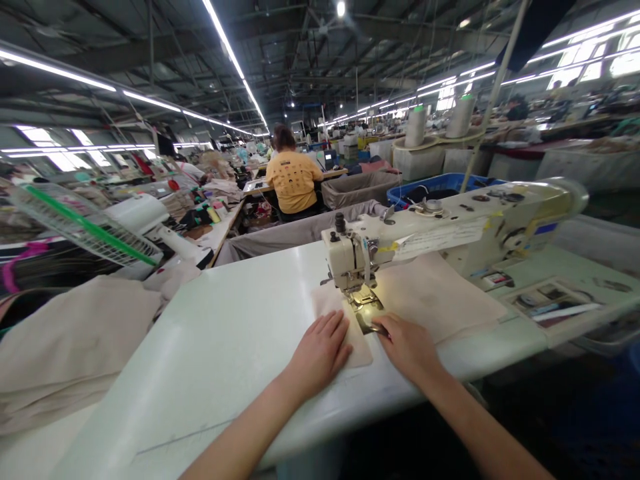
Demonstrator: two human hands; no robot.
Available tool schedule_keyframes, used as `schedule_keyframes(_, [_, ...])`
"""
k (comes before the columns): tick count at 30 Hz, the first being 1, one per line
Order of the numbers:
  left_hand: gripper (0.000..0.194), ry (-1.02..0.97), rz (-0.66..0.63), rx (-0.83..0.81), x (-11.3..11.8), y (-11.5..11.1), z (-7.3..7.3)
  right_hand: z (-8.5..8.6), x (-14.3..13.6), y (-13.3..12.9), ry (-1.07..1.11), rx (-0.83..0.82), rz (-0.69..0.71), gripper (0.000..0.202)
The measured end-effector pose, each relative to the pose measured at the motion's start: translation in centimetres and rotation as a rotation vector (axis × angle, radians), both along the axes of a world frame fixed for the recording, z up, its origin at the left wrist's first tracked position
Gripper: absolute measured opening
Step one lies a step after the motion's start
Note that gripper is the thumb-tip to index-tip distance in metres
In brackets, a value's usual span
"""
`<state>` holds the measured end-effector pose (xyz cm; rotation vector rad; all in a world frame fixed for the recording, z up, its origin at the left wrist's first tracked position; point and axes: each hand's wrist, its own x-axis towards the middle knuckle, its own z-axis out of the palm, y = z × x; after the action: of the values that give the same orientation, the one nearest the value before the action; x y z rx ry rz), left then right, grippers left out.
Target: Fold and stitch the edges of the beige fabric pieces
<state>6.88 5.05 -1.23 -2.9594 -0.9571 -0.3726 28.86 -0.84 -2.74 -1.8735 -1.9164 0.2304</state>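
In the middle of the frame, the left hand (324, 343) is lying flat on a pale piece of cloth (362, 355), with its fingers resting nearly straight and close together, not gripping. The cloth is lying on the desk (240, 327), just left of the shiny metal plate (369, 311) and by the head of the sewing machine (347, 257). Just right of the middle, the right hand (409, 350) is reaching to the edge of the plate. Its fingers are curling in, but I cannot tell if they are gripping something small and dark there. Both hands are working near the place where the needle goes, so a finger could be getting poked if the machine is starting too soon. The desk is looking smooth, so the cloth could be sliding crooked if the left hand is pushing harder on one side. A bigger sheet of cloth (435, 300) is spreading to the right, under the machine's arm. If it is bunching up or catching there, the sewing could be going bumpy. The right fingers could also be bumping the plate's edge, because they are sitting so close to it.
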Motion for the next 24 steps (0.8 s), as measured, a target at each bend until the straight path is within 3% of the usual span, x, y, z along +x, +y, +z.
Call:
schedule_keyframes(5, [0.057,0.116,0.05,-0.056,-1.7,-3.2,2.2,-0.2,0.0,0.1,-0.026,-0.016,0.007,0.024])
schedule_keyframes(8, [0.038,0.187,0.037,-0.142,-1.8,-4.0,2.9,-0.2,-0.2,0.0,-0.034,-0.007,0.023,0.023])
schedule_keyframes(11, [0.025,0.206,0.144,-0.061,-1.5,-1.9,2.6,-0.1,-0.3,-0.2,0.031,0.043,0.073,0.024])
schedule_keyframes(16, [0.038,0.095,0.413,0.127,-1.5,3.5,1.0,0.6,2.3,-0.8,0.132,0.172,-0.054,0.026])
schedule_keyframes(20, [0.036,0.017,0.334,0.136,-2.0,4.9,-0.7,1.7,5.8,-1.7,0.049,0.133,-0.144,0.027])
schedule_keyframes(24, [0.038,0.0,0.28,0.134,-2.4,5.1,-1.7,2.6,7.8,-3.0,-0.032,0.035,0.079,0.021])
